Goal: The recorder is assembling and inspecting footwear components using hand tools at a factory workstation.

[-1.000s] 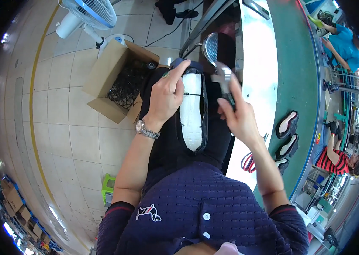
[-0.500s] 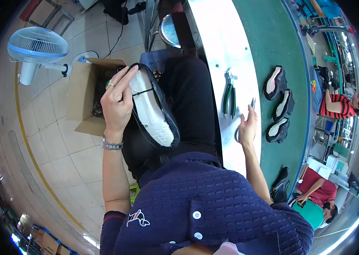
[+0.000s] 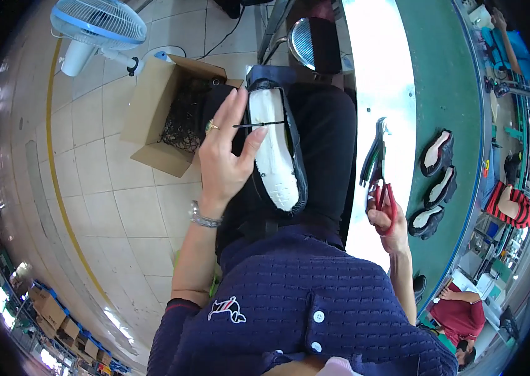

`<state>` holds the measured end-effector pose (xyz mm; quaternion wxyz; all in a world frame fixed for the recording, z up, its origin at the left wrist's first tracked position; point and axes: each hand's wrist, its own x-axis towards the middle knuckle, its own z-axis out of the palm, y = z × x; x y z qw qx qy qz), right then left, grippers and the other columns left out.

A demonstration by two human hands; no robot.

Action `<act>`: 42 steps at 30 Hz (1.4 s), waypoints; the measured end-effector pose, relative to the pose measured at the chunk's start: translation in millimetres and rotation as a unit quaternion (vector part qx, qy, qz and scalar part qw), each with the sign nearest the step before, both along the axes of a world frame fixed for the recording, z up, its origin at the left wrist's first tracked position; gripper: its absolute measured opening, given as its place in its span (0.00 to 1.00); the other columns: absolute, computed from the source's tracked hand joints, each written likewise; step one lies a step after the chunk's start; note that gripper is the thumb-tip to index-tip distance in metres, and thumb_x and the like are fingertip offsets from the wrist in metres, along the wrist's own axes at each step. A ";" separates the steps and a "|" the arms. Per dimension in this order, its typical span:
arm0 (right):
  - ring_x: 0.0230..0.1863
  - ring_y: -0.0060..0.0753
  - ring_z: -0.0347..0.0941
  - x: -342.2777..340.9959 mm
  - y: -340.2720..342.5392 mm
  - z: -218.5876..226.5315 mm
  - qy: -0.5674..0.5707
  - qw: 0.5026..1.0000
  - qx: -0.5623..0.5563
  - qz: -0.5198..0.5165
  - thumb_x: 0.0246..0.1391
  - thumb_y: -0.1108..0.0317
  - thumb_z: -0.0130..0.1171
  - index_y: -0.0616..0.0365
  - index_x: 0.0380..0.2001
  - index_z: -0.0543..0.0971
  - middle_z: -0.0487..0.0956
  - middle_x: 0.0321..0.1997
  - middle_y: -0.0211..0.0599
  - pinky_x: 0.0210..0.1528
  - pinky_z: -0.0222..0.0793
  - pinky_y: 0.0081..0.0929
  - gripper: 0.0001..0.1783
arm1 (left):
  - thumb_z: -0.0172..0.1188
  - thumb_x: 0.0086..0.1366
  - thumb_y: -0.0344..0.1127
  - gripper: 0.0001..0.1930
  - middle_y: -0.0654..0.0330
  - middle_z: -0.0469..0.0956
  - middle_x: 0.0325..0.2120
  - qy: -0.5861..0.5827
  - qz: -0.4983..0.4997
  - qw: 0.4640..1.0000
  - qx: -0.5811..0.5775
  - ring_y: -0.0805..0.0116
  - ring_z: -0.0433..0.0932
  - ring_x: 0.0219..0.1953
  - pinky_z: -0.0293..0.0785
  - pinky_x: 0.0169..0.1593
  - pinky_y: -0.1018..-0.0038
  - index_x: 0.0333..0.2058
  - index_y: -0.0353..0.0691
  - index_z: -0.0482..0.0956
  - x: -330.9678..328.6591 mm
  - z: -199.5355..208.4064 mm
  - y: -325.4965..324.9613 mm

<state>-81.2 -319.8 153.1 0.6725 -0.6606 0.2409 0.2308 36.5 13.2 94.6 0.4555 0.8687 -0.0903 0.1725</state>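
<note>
A black shoe upper on a white last (image 3: 275, 160) lies bottom-up across my thighs. A thin black strap (image 3: 258, 125) crosses it, its loose end sticking out to the left. My left hand (image 3: 227, 156) is open along the shoe's left side, fingers stretched and thumb at the strap. At the right, over the white bench, my right hand (image 3: 390, 224) is closed on scissors with red handles (image 3: 391, 199). The scissors' blades are partly hidden beside pliers with green and black handles (image 3: 374, 153), which lie on the bench.
Several black shoes (image 3: 440, 188) lie on the green belt (image 3: 431, 69) right of the white bench (image 3: 381, 50). An open cardboard box (image 3: 146, 119) with black strands stands at the left, near a fan (image 3: 99, 25). Another person in red and black stripes (image 3: 508, 202) is beyond the belt.
My right hand has picked up the scissors from the bench. My left hand has slid down from the shoe's tip to its side, fingers apart. The whole view has shifted.
</note>
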 end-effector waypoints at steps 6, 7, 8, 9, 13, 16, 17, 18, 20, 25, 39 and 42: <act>0.26 0.15 0.65 37.8 76.2 36.9 0.115 0.962 0.167 0.184 0.35 0.36 0.74 0.62 0.55 0.71 0.65 0.26 0.22 0.27 0.61 0.15 0.51 | 0.61 0.64 0.33 0.09 0.51 0.77 0.51 0.019 0.095 0.995 -0.023 0.57 0.81 0.43 0.77 0.44 0.69 0.41 0.40 0.83 -15.5 -0.7 -28.4; 0.25 0.16 0.65 38.4 80.5 37.7 0.132 0.960 0.180 0.172 0.35 0.33 0.73 0.62 0.54 0.71 0.66 0.27 0.23 0.26 0.61 0.15 0.52 | 0.59 0.64 0.30 0.07 0.50 0.78 0.50 0.023 0.105 0.994 -0.024 0.59 0.82 0.41 0.77 0.43 0.71 0.39 0.36 0.81 -15.5 -0.6 -31.2; 0.23 0.16 0.65 38.7 84.9 38.3 0.150 0.957 0.192 0.159 0.35 0.31 0.71 0.61 0.54 0.72 0.67 0.27 0.23 0.26 0.62 0.14 0.53 | 0.58 0.65 0.27 0.06 0.49 0.79 0.49 0.026 0.115 0.993 -0.026 0.61 0.83 0.39 0.77 0.41 0.74 0.37 0.31 0.80 -15.4 -1.2 -33.2; 0.23 0.15 0.66 37.5 89.5 34.4 0.123 0.963 0.183 0.156 0.42 0.31 0.66 0.62 0.53 0.72 0.67 0.27 0.23 0.24 0.62 0.13 0.48 | 0.58 0.65 0.26 0.03 0.50 0.80 0.48 -0.014 0.120 0.993 -0.007 0.61 0.83 0.35 0.77 0.38 0.73 0.35 0.32 0.77 -13.8 -5.0 -34.6; 0.18 0.14 0.64 44.7 104.9 24.0 0.150 0.956 0.221 0.124 0.59 0.38 0.54 0.61 0.44 0.74 0.67 0.23 0.23 0.18 0.58 0.12 0.33 | 0.58 0.64 0.25 0.03 0.49 0.79 0.48 -0.059 0.117 0.991 0.001 0.60 0.83 0.34 0.77 0.38 0.73 0.35 0.33 0.77 -12.2 -10.8 -32.0; 0.14 0.14 0.62 39.1 117.7 17.5 0.139 0.977 0.098 0.129 0.63 0.42 0.50 0.58 0.31 0.74 0.66 0.17 0.23 0.16 0.57 0.14 0.26 | 0.57 0.64 0.25 0.02 0.49 0.79 0.48 -0.043 0.102 0.994 0.004 0.59 0.83 0.34 0.77 0.39 0.72 0.35 0.33 0.76 -12.5 -9.0 -30.2; 0.14 0.15 0.62 34.5 121.7 13.6 0.117 0.983 0.068 0.128 0.62 0.43 0.51 0.59 0.30 0.75 0.66 0.15 0.24 0.16 0.57 0.16 0.27 | 0.57 0.64 0.25 0.02 0.49 0.80 0.48 -0.047 0.102 0.994 0.006 0.58 0.82 0.36 0.77 0.40 0.72 0.35 0.33 0.76 -11.8 -8.4 -30.3; 0.14 0.15 0.62 31.6 124.1 11.4 0.116 0.983 0.071 0.126 0.62 0.43 0.51 0.59 0.30 0.75 0.66 0.15 0.24 0.16 0.57 0.16 0.27 | 0.57 0.64 0.25 0.02 0.50 0.80 0.47 -0.052 0.101 0.993 0.009 0.58 0.82 0.38 0.77 0.42 0.71 0.35 0.33 0.76 -11.7 -7.3 -30.1; 0.14 0.16 0.63 29.6 126.5 7.8 0.071 0.986 -0.008 0.153 0.62 0.43 0.53 0.59 0.30 0.75 0.66 0.14 0.24 0.16 0.57 0.17 0.26 | 0.57 0.64 0.25 0.02 0.51 0.81 0.44 -0.094 0.102 0.989 0.048 0.58 0.81 0.39 0.76 0.43 0.70 0.35 0.33 0.76 -10.2 -7.3 -29.5; 0.15 0.16 0.63 33.0 125.3 6.1 0.098 0.981 -0.023 0.168 0.61 0.41 0.53 0.60 0.31 0.76 0.66 0.13 0.23 0.18 0.59 0.18 0.28 | 0.56 0.65 0.24 0.02 0.56 0.82 0.37 -0.119 0.104 0.985 0.069 0.58 0.79 0.40 0.74 0.46 0.70 0.34 0.34 0.76 -17.5 1.4 -29.0; 0.23 0.20 0.69 5.1 29.6 -11.9 -0.087 0.902 -0.415 0.074 0.48 0.50 0.71 0.64 0.38 0.78 0.76 0.24 0.30 0.28 0.66 0.23 0.27 | 0.55 0.67 0.30 0.19 0.40 0.72 0.54 0.019 0.164 0.952 0.259 0.49 0.78 0.46 0.75 0.51 0.70 0.53 0.24 0.69 12.7 -4.6 104.5; 0.26 0.42 0.77 7.8 -10.0 -33.7 -0.006 0.831 -0.556 0.008 0.41 0.48 0.74 0.67 0.37 0.80 0.80 0.25 0.48 0.33 0.72 0.36 0.32 | 0.54 0.68 0.35 0.25 0.42 0.63 0.62 0.080 0.206 0.904 0.366 0.45 0.67 0.61 0.65 0.61 0.66 0.60 0.27 0.64 -5.1 -63.9 123.8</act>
